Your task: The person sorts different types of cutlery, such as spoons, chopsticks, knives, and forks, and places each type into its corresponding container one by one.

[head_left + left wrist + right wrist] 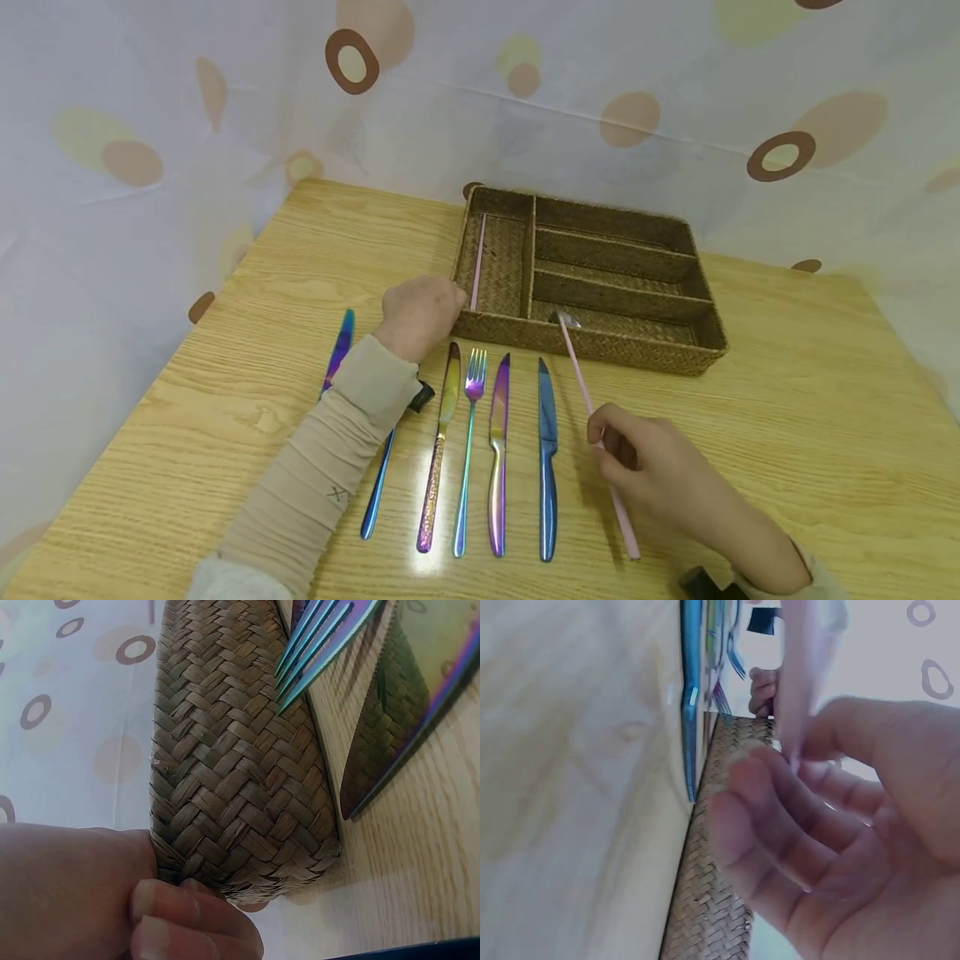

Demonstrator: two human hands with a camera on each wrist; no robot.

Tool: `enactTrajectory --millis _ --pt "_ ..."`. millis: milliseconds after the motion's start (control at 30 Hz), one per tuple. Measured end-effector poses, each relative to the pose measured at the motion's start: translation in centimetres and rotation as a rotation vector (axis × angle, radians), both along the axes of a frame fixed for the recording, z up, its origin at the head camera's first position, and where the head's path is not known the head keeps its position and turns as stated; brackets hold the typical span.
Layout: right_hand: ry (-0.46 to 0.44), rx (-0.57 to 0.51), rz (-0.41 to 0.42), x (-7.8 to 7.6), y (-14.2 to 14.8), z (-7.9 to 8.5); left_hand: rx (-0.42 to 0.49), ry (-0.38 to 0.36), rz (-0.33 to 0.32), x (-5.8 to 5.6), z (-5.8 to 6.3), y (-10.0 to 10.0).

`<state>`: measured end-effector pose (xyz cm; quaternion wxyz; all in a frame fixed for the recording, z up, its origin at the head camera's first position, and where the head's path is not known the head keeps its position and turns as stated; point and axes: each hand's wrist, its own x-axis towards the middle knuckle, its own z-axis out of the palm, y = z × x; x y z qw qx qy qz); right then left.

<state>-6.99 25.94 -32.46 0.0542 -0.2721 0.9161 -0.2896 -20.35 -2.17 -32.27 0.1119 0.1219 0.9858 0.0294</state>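
Head | right hand, loosely curled, pinches pink-handled utensil | left hand, fingers curled, grips woven tray at corner

- At 4 o'clock, the right hand pinches a pink handle, which rises towards 1 o'clock (blurred, like much of this view).
- The woven tray runs from 12 to 6 o'clock.
- At 1 o'clock, small, is the left hand near the tray's far end.
- A blue knife lies near 11 o'clock, forks at 12.
- Wooden tabletop fills 9 o'clock; ring-patterned cloth, 2 o'clock.
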Motion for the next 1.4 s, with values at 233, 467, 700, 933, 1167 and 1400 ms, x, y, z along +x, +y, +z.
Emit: enactTrajectory --millis 233,467,700,933,1167,1400 --pt "0.128 -0.073 -0.060 -1.9 -1.4 0.9 -0.043 0.002 -0.028 -0.1 -0.1 0.0" --pt "0.088 -0.052 -0.095 -3.6 -2.9 1.9 -0.025 0.008 -0.017 0.0 -0.3 -0.1" --pt "0.049 -0.110 -0.078 -5.5 -4.4 2.6 -0.010 0.011 -0.005 -0.1 -0.3 -0.1" --pt "0.062 -0.099 -0.065 -7.8 -5.9 3.3 0.012 -0.017 0.012 -0.3 -0.3 -0.2" --pt "0.092 -0.052 -0.059 -9.8 -7.1 3.6 0.033 -0.028 0.029 -0.3 -0.2 -0.1" --pt "0.068 -0.031 -0.039 -12.2 -8.5 3.6 -0.006 0.004 -0.004 -0.3 -0.2 0.1"
